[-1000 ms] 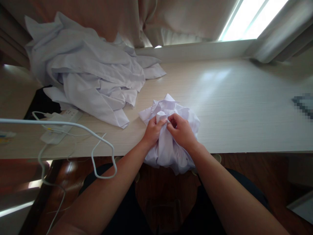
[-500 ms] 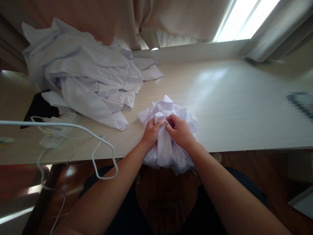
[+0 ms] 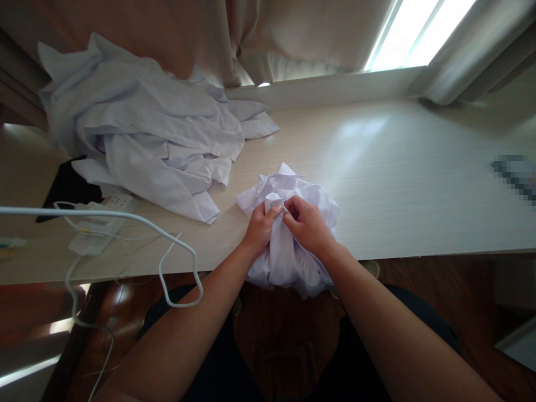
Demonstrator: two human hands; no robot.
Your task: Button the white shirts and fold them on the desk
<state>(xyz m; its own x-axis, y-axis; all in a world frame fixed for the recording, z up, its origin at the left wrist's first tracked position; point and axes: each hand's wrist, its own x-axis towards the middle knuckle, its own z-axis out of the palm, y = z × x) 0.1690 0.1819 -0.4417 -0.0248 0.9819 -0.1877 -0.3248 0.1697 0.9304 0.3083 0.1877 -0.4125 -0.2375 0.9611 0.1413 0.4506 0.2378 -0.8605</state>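
Note:
A bunched white shirt [image 3: 281,251] lies at the front edge of the pale table, with its lower part hanging over the edge. My left hand [image 3: 260,226] is closed on a fold of it, thumb pressed on top of the cloth. Close beside it, my right hand [image 3: 307,223] pinches the same fabric between thumb and fingers. The fingertips of both hands almost meet at a raised strip of the shirt. Whatever small detail sits between the right fingertips is too small to make out.
A heap of white shirts [image 3: 159,123] covers the back left of the table [image 3: 419,184]. Beside it are a black flat item [image 3: 69,187] and a white power strip [image 3: 98,231]. A white cable [image 3: 138,216] loops over my left forearm. Curtains [image 3: 310,33] hang behind.
Almost nothing differs; both hands keep their grip on the shirt in the same place, and the view has shifted very slightly.

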